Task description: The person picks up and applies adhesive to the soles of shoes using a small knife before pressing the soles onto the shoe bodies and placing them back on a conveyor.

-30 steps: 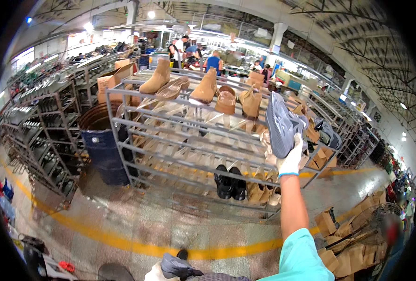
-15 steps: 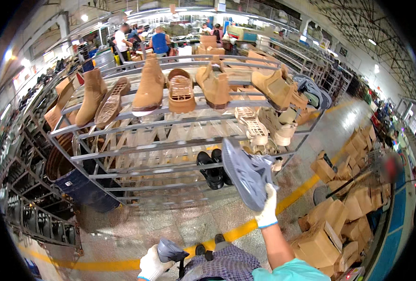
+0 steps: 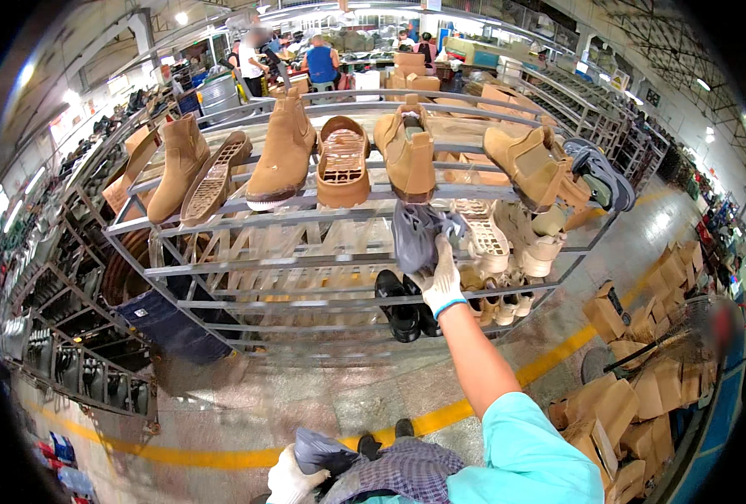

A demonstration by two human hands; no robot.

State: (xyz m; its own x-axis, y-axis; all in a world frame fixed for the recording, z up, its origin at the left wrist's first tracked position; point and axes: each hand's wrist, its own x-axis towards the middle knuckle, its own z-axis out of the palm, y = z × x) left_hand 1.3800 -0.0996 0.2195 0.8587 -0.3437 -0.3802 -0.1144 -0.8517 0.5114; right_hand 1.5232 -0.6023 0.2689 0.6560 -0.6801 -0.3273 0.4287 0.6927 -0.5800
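Our right hand (image 3: pixel 442 284), fingers clamped on a grey shoe (image 3: pixel 415 237), lifts it toward the rack (image 3: pixel 222 265) at twelve o'clock, while our left hand (image 3: pixel 293 479) grips another grey shoe (image 3: pixel 327 454) low.

A factory hall under a steel-trussed roof with strip lights (image 3: pixel 707 84); beyond the right hand (image 3: pixel 442 283), a grey metal rack (image 3: pixel 222 256) of tiered rails; below it, a worn concrete floor (image 3: pixel 306 395) crossed by a yellow line (image 3: pixel 549 363); to its right, stacked cardboard boxes (image 3: pixel 633 403); far behind, workers at benches (image 3: pixel 322 63).
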